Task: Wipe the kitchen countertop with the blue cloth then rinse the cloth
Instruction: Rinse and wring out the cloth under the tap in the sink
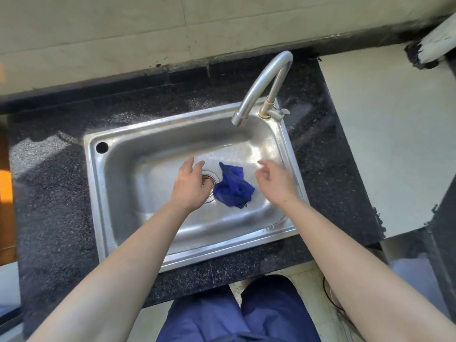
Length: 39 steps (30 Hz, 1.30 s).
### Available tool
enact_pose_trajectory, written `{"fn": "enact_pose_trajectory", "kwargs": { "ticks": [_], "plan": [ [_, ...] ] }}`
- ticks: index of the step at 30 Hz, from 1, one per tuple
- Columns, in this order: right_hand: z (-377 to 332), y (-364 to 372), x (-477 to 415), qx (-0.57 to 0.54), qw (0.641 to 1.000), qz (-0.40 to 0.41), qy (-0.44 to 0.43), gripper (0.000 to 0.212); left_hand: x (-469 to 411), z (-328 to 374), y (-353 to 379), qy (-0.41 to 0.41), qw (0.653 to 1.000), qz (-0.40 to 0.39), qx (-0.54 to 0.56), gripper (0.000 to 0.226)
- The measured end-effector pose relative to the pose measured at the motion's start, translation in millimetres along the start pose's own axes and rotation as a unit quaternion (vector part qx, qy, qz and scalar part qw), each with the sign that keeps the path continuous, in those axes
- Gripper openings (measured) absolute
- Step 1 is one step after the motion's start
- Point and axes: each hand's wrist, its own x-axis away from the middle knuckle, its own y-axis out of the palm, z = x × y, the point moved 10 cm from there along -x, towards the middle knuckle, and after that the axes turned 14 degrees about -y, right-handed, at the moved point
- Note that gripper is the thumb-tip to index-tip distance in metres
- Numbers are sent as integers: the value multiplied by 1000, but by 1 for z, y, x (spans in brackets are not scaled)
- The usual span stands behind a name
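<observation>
The blue cloth point(234, 186) lies crumpled on the bottom of the steel sink point(148, 154), just right of the drain point(209, 183). My left hand point(191, 185) hovers over the drain, left of the cloth, fingers relaxed and holding nothing. My right hand point(275, 181) hangs to the right of the cloth, fingers loosely curled and empty. Neither hand touches the cloth. The curved faucet point(261, 87) stands at the sink's back right corner, its spout above the basin; I see no water running. The dark speckled countertop point(54, 198) surrounds the sink.
The faucet's handle point(280, 114) sits at its base. A tiled wall point(123, 33) rises behind the counter. The counter ends right of the sink, with pale floor point(385, 144) beyond. A hole point(102, 147) marks the sink rim's back left corner.
</observation>
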Motion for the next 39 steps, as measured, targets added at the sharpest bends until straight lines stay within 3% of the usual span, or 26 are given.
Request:
{"fn": "enact_pose_trajectory", "kwargs": {
  "ticks": [4,6,9,11,14,22,26,28,30,32,34,39],
  "plan": [
    [-28,-76,-19,-35,965,255,-47,51,-3,-3,7,-16,1000,-10,-15,64],
    [-32,-98,-44,-49,957,277,-65,71,-4,-2,9,-21,999,-14,-23,66],
    [-28,-94,-92,-20,988,141,-56,85,-4,-2,13,-20,999,-16,-47,71],
    [-28,-85,-103,-11,994,85,-71,78,-6,-4,15,-17,998,-12,-68,76],
    [-33,-72,-95,-1,991,78,-110,68,-10,-7,21,-14,996,-12,-87,80],
    [-33,-46,-83,160,972,28,-169,76,-19,-12,42,-21,992,-44,-115,82],
    [-40,-32,-57,249,951,79,-167,84,-22,-18,49,-27,993,-47,-110,79],
    [-52,-8,-36,262,934,94,-224,77,-25,-22,53,-30,993,-49,-103,77],
    [-49,31,-28,243,932,41,-265,63,-28,-27,58,-33,993,-51,-102,75],
    [-26,71,-33,223,943,-60,-239,51,-30,-35,64,-41,993,-54,-100,73],
    [4,101,-40,162,963,-146,-158,49,-32,-44,69,-45,992,-54,-100,73],
    [46,130,-55,64,980,-186,-30,63,-34,-60,81,-59,994,-55,-78,73]
  ]
}}
